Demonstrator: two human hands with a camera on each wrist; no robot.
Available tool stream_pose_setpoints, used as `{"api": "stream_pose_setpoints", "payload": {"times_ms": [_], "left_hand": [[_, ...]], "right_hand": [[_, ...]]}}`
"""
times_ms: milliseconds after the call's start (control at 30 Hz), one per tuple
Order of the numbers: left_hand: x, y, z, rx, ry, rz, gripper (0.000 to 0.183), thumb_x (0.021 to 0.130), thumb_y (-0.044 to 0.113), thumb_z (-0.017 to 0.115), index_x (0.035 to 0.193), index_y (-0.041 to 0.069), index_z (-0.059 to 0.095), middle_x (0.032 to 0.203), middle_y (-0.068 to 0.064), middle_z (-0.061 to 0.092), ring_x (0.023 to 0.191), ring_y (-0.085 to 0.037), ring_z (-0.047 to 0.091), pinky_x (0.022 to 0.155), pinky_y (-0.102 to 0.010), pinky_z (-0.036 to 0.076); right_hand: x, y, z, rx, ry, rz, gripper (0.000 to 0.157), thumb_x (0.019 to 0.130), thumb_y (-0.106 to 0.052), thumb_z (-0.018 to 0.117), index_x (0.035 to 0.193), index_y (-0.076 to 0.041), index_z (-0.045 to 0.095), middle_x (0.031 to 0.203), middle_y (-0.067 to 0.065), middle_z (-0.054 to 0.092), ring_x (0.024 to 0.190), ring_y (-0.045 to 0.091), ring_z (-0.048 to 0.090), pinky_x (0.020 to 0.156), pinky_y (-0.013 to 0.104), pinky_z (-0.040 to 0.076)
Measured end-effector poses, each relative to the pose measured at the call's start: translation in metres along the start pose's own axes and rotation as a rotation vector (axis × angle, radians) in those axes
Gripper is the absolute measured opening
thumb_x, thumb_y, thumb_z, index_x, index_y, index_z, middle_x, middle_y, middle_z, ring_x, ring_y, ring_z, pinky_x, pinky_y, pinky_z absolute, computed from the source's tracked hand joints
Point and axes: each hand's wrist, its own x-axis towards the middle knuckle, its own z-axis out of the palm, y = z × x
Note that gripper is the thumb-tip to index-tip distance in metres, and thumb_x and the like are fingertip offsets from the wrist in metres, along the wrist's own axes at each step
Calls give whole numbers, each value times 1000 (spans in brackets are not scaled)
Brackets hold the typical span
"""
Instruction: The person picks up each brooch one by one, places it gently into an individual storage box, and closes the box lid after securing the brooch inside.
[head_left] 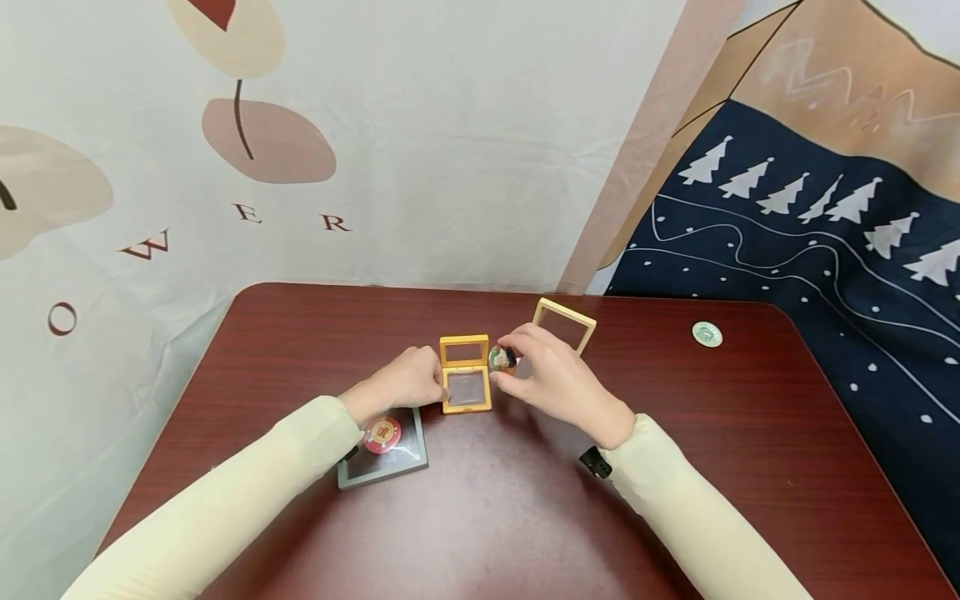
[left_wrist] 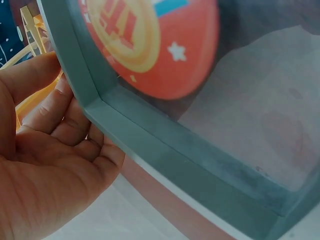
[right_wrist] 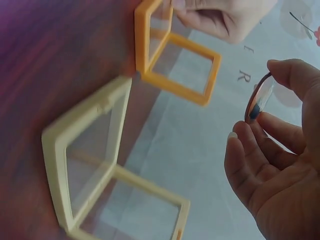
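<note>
My right hand [head_left: 558,379] pinches a round poker chip [head_left: 501,359] between thumb and fingertips, just right of the yellow-orange hinged display frame [head_left: 467,409]. Seen nearly edge-on in the right wrist view, that chip [right_wrist: 254,97] shows a dark rim. The orange frame stands open, its lid raised at the back and a clear film across its base. At its left edge, my left hand [head_left: 408,379] grips the frame with curled fingers. Under the left wrist lies a grey display frame [head_left: 384,477] with a red chip [head_left: 382,435] inside its film.
Behind my right hand a cream display frame [head_left: 567,310] stands open, partly hidden by that hand. A pale green and white chip [head_left: 707,334] lies towards the right back of the dark red wooden table [head_left: 750,467]. Printed cloths hang behind the table.
</note>
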Motion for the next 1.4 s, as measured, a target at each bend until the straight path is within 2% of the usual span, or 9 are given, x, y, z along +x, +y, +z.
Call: {"api": "stream_pose_setpoints", "payload": {"times_ms": [133,300,433,567,767,1067,1400], "left_hand": [[22,-30,17,14,-14,14,45,86,25,78,47,20,56,43,10,38,43,-7,37,46,-27,34],[34,-44,25,41,-25,-15,44,84,30,79,47,21,58,42,12,38,42,-7,39,44,-27,33],[36,-46,25,55,-30,-30,43,83,33,79,47,22,57,42,13,36,42,-7,38,45,-26,33],[35,-44,24,41,-43,-40,45,83,32,79,47,22,54,42,13,34,42,-6,36,45,-26,32],[34,-43,22,25,-33,-46,39,81,21,75,47,22,55,42,13,33,42,-6,36,44,-26,31],[35,-44,22,14,-33,-40,38,80,21,75,48,23,55,43,13,35,42,-7,35,44,-26,31],[33,-43,22,21,-20,-3,35,80,22,80,50,23,63,45,13,47,45,-6,45,47,-26,39]], "right_hand": [[4,-4,12,-20,-24,-46,35,88,-19,86,115,-2,73,107,4,66,88,16,62,78,29,54],[9,-7,24,-16,-89,-24,35,90,-19,84,117,-2,72,108,5,65,82,15,64,72,25,52],[13,-9,33,-25,-130,-2,37,92,-22,83,120,-2,71,108,5,64,79,16,61,69,25,50],[14,-9,42,-43,-163,-5,37,92,-24,83,120,-2,72,110,6,66,86,14,60,73,28,52],[17,-6,54,-55,-224,-29,31,93,-21,82,115,-2,74,111,8,68,96,17,62,80,32,53],[19,-3,64,-76,-274,-20,25,94,-20,80,111,-4,73,107,5,67,96,17,59,80,31,50],[22,-5,68,-160,-300,0,28,94,-25,81,114,-7,74,110,4,69,103,21,62,78,34,53]]}}
